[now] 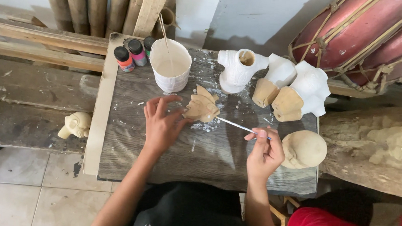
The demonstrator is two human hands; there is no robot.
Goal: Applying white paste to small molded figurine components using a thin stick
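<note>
So the carved wood piece [202,106] lies mid-table just right of the left hand [163,124], fingertips spread & touching its edge, while the right hand [264,152] pinches 1 thin brush [237,125] angled up-left at it.

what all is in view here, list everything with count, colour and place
carved wooden piece: 1, pale wood, table centre, under left fingers
thin brush: 1, white-coated, in right hand
white bucket: 1, white, back of table, stick in it
paint bottles: 3, black caps, back left
torso figures: 3, white-painted, back right
round wooden head: 1, bare wood, right edge
small carved head: 1, bare wood, left bench
drum: red, top right
table: 1, grey wood
left hand: on carving
right hand: holding brush
</note>
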